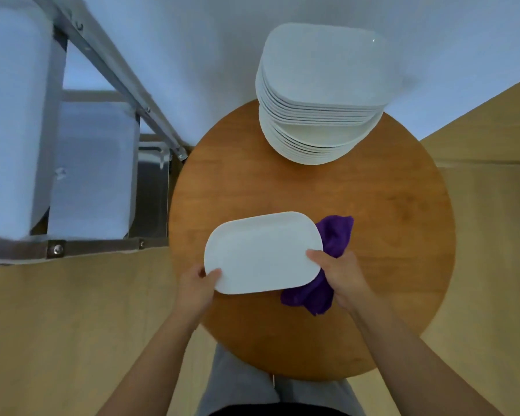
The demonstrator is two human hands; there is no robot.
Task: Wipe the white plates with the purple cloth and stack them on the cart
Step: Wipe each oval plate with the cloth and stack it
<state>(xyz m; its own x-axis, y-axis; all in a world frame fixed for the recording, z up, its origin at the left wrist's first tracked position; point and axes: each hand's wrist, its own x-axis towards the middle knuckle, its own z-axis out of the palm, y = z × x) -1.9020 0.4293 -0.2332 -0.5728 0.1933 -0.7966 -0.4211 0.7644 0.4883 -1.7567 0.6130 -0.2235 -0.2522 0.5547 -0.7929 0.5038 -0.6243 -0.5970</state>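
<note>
A white rounded-rectangular plate (263,252) is held over the round wooden table (388,223). My left hand (197,288) grips its lower left corner, thumb on top. My right hand (339,276) grips the plate's right edge together with the purple cloth (332,235), which is bunched under and beside the plate. A tall stack of white plates (321,94) stands at the table's far edge. The metal cart (111,241) is at the left, with white plates (12,115) on it.
The cart's metal rail (108,64) runs diagonally at the upper left. A white wall lies beyond the table, and tan flooring surrounds it. My legs in grey trousers (252,382) are below the table's near edge.
</note>
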